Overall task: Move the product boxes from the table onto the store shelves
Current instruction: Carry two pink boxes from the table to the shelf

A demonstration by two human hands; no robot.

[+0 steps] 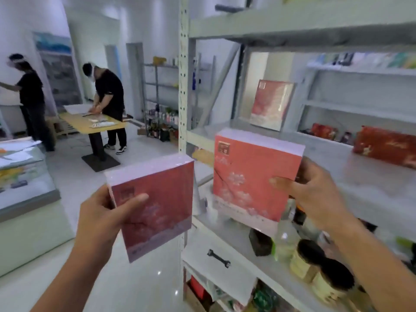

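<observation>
the grey shelf rack [184, 86] fills the right of the view. its middle shelf [337, 167] shows bare board between a standing pink box [271, 104] at the back and a red box [387, 147] lying farther right. that gap looks the fair place to set down.

the right pink box [252, 172] is held upright before this shelf's front edge, face toward the camera. i would lift it level over the lip, keep its base above the bottles [286, 239] on the shelf below, and stand it near the one at the back. the left pink box [162, 199] hangs lower, left of the rack's post, tilted and well apart from the shelf. it should wait its turn.

the right hand [315, 188] grips its box at the right edge, thumb [283, 182] on the front face and fingers curled behind. the left hand [105, 212] holds its box at the left edge, thumb across the front. the fingers behind are hidden, so i cannot tell how deep that hold goes.
</observation>
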